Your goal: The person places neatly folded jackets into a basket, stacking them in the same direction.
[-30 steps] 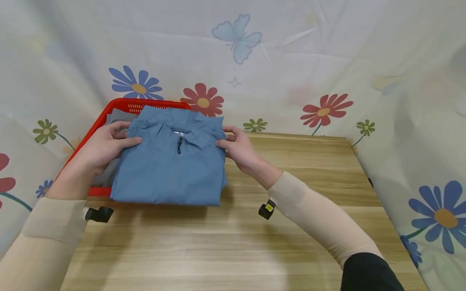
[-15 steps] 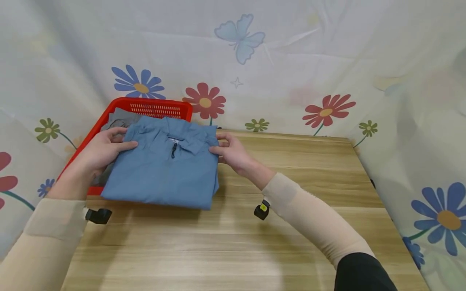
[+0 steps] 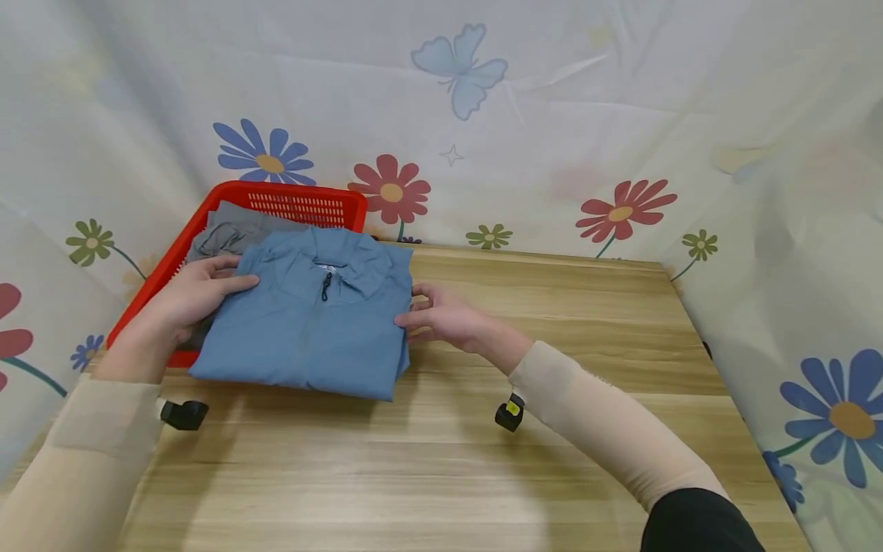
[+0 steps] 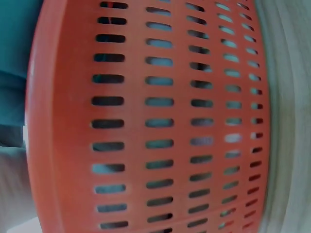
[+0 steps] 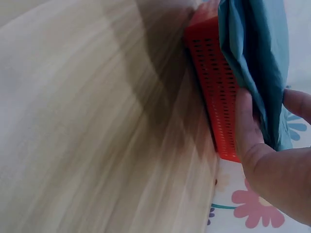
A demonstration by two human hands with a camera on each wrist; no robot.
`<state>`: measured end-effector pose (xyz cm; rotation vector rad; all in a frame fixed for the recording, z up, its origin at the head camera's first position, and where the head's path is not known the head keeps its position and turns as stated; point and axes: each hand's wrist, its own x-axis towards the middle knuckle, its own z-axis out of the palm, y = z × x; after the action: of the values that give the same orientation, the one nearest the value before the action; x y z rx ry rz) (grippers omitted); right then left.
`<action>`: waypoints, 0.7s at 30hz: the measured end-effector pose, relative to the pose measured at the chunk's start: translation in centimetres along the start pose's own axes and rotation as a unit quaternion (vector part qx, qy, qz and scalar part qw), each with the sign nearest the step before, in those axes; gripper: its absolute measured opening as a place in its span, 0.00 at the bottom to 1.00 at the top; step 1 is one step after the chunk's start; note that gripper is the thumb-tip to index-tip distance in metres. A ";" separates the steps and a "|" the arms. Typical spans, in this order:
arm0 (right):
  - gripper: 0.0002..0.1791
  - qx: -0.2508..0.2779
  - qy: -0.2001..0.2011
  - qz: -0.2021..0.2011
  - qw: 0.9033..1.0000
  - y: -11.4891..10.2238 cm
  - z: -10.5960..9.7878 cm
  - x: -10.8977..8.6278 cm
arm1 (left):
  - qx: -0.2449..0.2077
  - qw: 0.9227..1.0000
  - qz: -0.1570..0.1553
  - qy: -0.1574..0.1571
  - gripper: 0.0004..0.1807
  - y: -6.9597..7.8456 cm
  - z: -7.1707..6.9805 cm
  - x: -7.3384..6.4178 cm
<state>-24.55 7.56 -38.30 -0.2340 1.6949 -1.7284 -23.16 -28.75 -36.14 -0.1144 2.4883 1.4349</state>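
A folded blue zip-neck jacket [image 3: 310, 330] with a black zipper pull lies across the top of a red plastic basket [image 3: 303, 201] in the head view, its front and right edges overhanging the rim. My left hand [image 3: 196, 295] holds the jacket's left edge, thumb on top, the other fingers partly hidden. At the right edge, my right hand [image 3: 451, 318] pinches the folded layers; the right wrist view shows them between the digits of this hand [image 5: 277, 174]. Grey folded clothing [image 3: 237, 230] lies beneath and behind the jacket inside the basket.
The basket stands on a wooden table [image 3: 428, 468] at its back left. A flower-printed curtain [image 3: 538, 138] hangs behind and beside the table. The left wrist view is mostly filled by the slotted basket wall [image 4: 133, 111].
The jacket has shifted slightly left and lower over the basket, uncovering more grey clothing and the back rim. My right hand has slid down along the jacket's right edge.
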 end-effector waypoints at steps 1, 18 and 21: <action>0.32 -0.001 -0.004 0.001 1.000 0.1 0.1 -0.1 | -0.002 1.000 -0.002 -0.009 0.45 0.0 0.0 -0.1; 0.30 0.003 0.037 -0.062 0.997 -0.9 1.2 -0.1 | 0.066 0.997 0.026 -0.036 0.48 1.1 -1.0 -1.3; 0.28 0.004 0.049 -0.069 0.996 -1.3 1.6 0.1 | 0.075 0.997 0.029 -0.019 0.51 1.5 -1.3 -1.3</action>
<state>-24.13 6.08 -36.94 -0.2719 1.7777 -1.8760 -22.43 -29.17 -33.94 0.0147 2.5766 1.2549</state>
